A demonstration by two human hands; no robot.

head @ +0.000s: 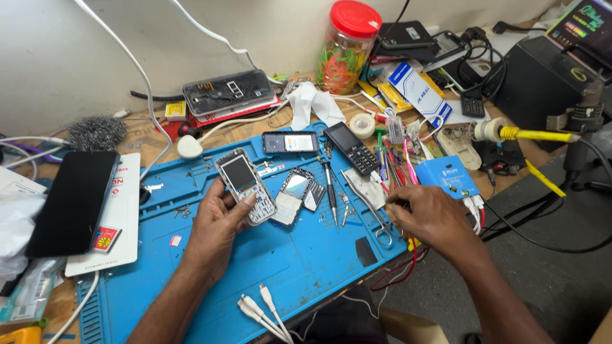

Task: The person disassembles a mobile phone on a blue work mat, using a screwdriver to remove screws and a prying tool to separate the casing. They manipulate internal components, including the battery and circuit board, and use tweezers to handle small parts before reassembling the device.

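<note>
Gripping a stripped keypad phone (pixel 245 186) over the blue repair mat (pixel 287 267), left hand (pixel 217 226) fingers curled round it — right hand (pixel 430 220) at the mat's right edge, fingertips pinched at red wires (pixel 408 251), grasp unclear.

The work mat (pixel 280 261) is bright blue. The small phone (pixel 245 186) shows a grey screen above white keys. The jar (pixel 345 48) has a red lid and holds rubber bands, mostly green and orange. A yellow-handled tool (pixel 534 134) lies beside a pale blue box (pixel 448 176). The smartphone (pixel 73 202) is black, apparently on white packaging (pixel 124 216).
</note>
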